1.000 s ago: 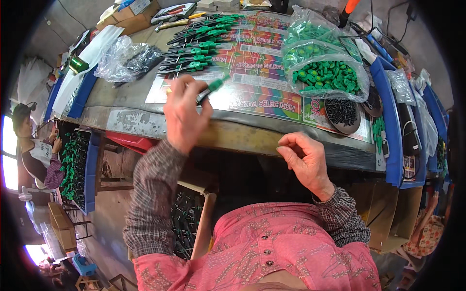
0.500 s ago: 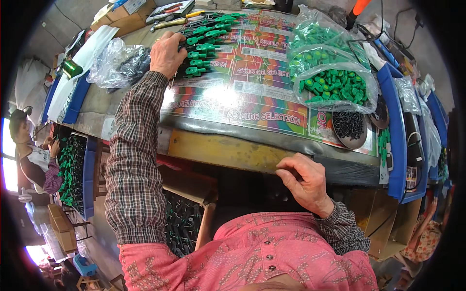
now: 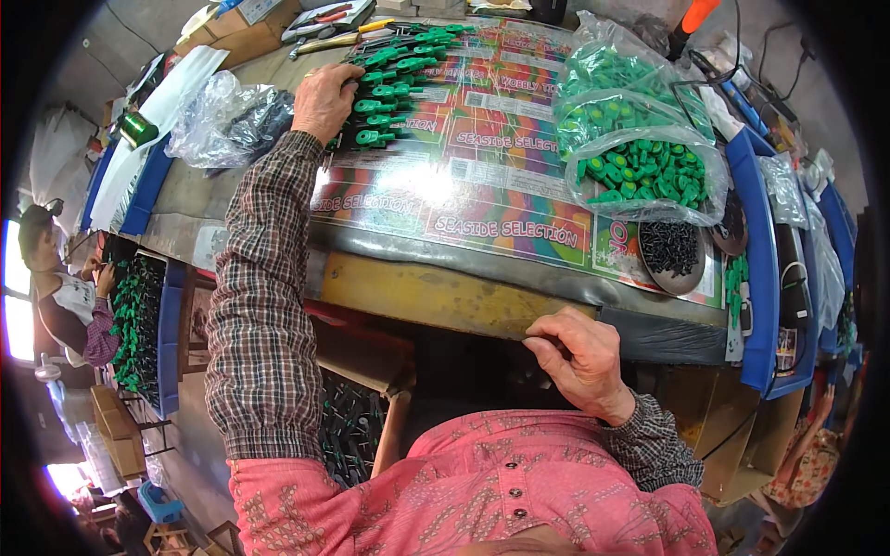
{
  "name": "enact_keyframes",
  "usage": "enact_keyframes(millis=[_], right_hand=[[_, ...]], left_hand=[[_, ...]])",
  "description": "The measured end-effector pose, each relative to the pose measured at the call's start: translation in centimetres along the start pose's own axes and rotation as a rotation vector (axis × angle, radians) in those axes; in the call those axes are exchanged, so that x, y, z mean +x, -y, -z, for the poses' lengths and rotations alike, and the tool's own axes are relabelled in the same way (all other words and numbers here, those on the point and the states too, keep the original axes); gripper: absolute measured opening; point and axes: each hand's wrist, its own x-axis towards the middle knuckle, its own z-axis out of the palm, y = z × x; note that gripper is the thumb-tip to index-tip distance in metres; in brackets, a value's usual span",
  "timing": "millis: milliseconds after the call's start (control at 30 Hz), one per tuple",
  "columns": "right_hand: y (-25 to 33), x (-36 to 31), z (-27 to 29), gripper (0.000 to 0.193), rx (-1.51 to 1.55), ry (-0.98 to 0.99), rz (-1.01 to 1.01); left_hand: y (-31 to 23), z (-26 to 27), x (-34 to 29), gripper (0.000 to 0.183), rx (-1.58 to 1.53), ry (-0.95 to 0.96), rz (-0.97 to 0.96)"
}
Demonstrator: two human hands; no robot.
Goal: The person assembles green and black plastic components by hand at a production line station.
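My left hand (image 3: 324,100) reaches far over the table at the left. Its fingers curl closed at the black ends of a row of green-and-black plastic pieces (image 3: 375,107); how many it grips is hidden. The pieces lie side by side, green heads pointing right. My right hand (image 3: 586,361) hovers by the table's front edge, thumb and forefinger closed together; anything between them is too small to make out. Toward the right lie loose green plastic parts (image 3: 644,171) in a clear plastic bag (image 3: 593,69). Beside it sits a dish of small black parts (image 3: 669,250).
Printed colourful sheets (image 3: 501,185) cover the tabletop. A crumpled clear bag (image 3: 218,125) lies left, a hammer (image 3: 338,42) at the back. Blue bins (image 3: 760,278) flank the right side. Below the table, an open carton (image 3: 357,422) contains green-and-black pieces. Another person (image 3: 65,287) works at far left.
My left hand stays at the row, its fingers shifted slightly. My right hand is slightly lower, still pinched. The whole view has shifted a little.
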Motion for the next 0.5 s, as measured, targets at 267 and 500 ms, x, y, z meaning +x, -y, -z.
enact_keyframes(millis=[267,500], right_hand=[[0.3,-0.3,-0.1,0.013,-0.002,-0.008,0.011],[1.2,-1.3,-0.4,0.011,-0.014,0.018,-0.027]], left_hand=[[-0.7,1.3,-2.7,0.022,-0.066,-0.096,0.047],[-2.9,5.3,-9.6,0.020,-0.165,-0.151,0.051]])
